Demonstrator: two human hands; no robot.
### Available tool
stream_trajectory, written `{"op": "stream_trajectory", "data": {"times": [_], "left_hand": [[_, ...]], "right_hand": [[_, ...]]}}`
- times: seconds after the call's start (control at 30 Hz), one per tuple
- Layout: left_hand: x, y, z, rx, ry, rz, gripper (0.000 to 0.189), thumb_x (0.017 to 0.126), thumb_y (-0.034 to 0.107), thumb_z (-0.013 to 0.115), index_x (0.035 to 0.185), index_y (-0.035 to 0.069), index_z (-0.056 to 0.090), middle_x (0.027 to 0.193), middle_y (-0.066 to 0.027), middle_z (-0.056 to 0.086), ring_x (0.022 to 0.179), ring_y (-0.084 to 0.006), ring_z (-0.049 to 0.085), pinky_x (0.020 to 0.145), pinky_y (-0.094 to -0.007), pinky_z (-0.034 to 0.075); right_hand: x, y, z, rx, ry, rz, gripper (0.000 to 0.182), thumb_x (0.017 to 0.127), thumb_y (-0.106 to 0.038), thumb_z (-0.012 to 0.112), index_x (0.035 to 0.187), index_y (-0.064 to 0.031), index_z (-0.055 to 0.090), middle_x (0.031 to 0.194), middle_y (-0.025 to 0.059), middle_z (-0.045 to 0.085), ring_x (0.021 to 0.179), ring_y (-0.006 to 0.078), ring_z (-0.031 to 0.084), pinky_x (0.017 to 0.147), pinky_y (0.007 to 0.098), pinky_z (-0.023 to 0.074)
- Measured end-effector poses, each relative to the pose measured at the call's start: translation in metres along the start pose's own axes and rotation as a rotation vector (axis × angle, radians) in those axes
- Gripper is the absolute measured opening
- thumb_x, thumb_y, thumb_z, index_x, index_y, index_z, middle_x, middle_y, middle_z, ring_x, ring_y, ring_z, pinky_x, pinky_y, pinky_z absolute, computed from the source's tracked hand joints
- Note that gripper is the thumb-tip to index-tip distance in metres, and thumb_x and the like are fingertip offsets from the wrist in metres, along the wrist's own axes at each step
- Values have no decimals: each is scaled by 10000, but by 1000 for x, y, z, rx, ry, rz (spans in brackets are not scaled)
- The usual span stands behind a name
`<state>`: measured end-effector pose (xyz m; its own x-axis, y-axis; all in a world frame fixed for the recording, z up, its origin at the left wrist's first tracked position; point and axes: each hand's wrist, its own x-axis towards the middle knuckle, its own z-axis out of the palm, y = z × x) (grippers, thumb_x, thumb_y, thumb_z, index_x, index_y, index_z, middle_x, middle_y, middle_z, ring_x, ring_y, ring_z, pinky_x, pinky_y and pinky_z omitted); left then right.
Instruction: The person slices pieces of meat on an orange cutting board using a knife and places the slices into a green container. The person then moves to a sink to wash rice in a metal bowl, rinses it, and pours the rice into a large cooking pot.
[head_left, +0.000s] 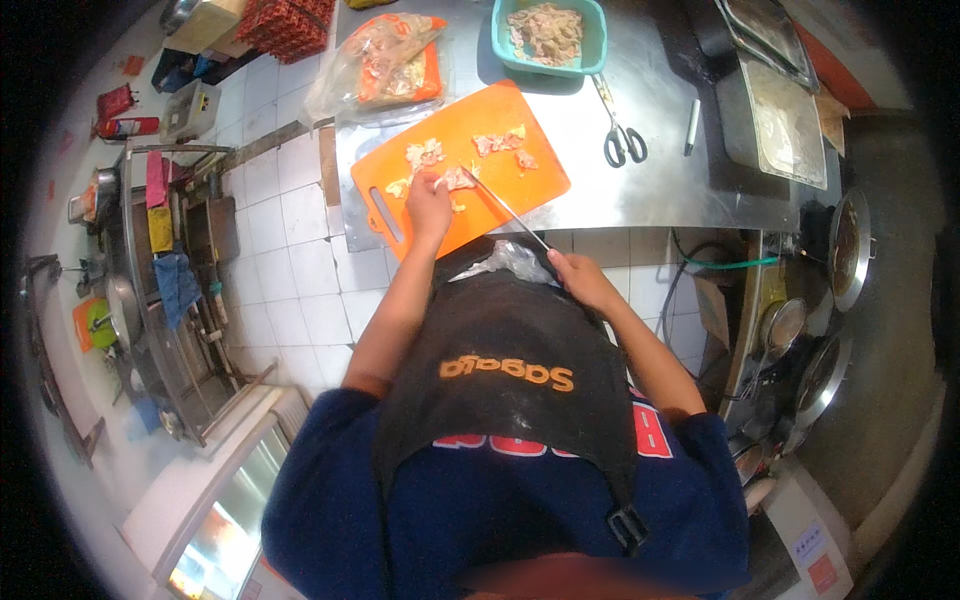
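On an orange plastic cutting board (499, 195) lie several pieces of raw meat, perhaps chicken. My right hand (581, 277) grips the handle of a long knife (514, 214), whose tip reaches a piece of meat (459, 178) near the middle of the board. The fingers of my left hand (430, 202) rest on or hold the left end of that same piece. Another piece (425, 154) sits just above my left hand, and more meat (499, 141) lies to the upper right. At the top, a turquoise plastic basin (549, 69) holds many pale meat pieces.
Plastic bags of meat (397, 67) lie behind the board on the steel table (555, 142). Kitchen scissors (622, 135) and a marker pen (692, 127) are to the right, with a metal container (784, 127) beyond. A wheeled-looking metal rack (139, 247) stands at left.
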<state>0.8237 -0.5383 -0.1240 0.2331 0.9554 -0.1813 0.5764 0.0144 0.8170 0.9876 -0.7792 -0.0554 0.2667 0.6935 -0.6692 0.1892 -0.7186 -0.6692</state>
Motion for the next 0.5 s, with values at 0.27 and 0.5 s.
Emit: {"op": "stream_trajectory", "data": {"times": [0.27,0.5], "left_hand": [[-4,30,-10,-777,-193,-193,213,909,25,521,1120,14,495,1017,-108,565,780,-180,606,660,-274,479],[-6,83,-14,-852,-367,-146,293,894,52,546,1181,28,489,1041,-94,574,830,-167,600,700,-268,476]], "right_hand": [[13,12,-10,-190,39,65,623,988,-479,296,906,35,639,922,253,645,896,416,610,829,477,437],[7,0,-29,118,170,83,540,954,-523,435,681,-63,513,555,3,452,473,105,412,442,269,333]]}}
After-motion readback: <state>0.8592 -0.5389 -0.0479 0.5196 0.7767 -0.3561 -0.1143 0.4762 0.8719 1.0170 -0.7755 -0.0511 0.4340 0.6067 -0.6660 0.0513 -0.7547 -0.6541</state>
